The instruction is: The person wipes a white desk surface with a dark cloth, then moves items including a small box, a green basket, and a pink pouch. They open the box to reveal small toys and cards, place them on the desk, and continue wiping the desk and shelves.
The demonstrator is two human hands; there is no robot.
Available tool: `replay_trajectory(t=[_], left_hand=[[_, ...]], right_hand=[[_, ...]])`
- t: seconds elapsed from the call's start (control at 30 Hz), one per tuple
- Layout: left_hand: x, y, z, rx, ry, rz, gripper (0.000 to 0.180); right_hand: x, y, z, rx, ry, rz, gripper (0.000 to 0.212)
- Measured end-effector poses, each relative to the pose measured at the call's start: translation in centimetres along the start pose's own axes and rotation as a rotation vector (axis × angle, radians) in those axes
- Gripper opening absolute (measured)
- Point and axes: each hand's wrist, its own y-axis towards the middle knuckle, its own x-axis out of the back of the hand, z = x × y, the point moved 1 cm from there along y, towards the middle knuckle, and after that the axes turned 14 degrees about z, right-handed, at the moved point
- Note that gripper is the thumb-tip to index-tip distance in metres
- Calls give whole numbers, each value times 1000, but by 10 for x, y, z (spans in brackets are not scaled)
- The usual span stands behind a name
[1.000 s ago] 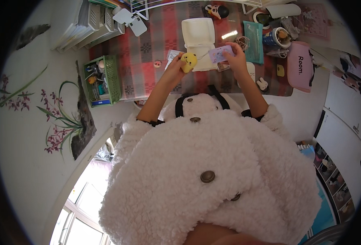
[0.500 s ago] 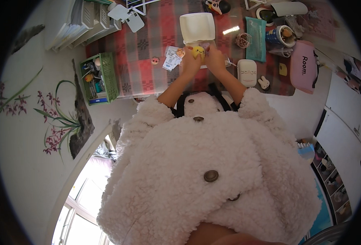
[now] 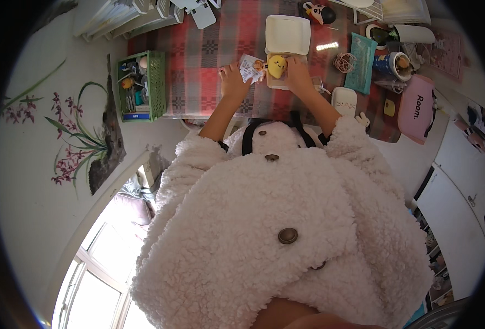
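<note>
My right hand [image 3: 298, 77] holds a round yellow toy with a small face [image 3: 277, 66] by its right side, at the lower half of an open cream box [image 3: 281, 84]. The box's lid [image 3: 288, 35] is folded back, away from me. My left hand [image 3: 232, 81] reaches down to the checked cloth, thumb apart and fingers spread and bent. Whatever lies beneath its palm is hidden. Between my hands are white printed packets [image 3: 249, 68] with a small orange item [image 3: 259, 67] at their right.
A green basket of small items [image 3: 157, 88] stands at the left. To the right are a teal pouch [image 3: 362, 63], a wire ball [image 3: 345, 62], a cream cat-face case [image 3: 344, 102], a blue cup [image 3: 384, 63] and a pink bag [image 3: 417, 107]. White file racks [image 3: 127, 16] stand far left.
My left hand has left the yellow toy and moved left, over where a small red round piece lay. The right hand keeps the toy. The whole view has shifted slightly.
</note>
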Motion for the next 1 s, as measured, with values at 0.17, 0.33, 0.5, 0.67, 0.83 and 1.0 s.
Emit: replay_trajectory(t=[0.17,0.33,0.5,0.67,0.83,1.0], left_hand=[[-21,-1,0,49,-42,57,68],[-18,-4,5,36,-152,70,63],[-17,-9,20,135,-119,-26,66],[-8,-14,31,177,-82,-137,72],[-6,-15,19,141,6,-213,71],[-8,-10,17,244,41,-144,73]], right_hand=[[12,-2,29,128,-86,-75,29],[6,18,68,361,-481,-71,20],[-8,34,74,206,-413,-77,29],[25,36,58,146,478,112,18],[88,7,-3,45,283,38,18],[49,-6,-22,-82,-26,33,16]])
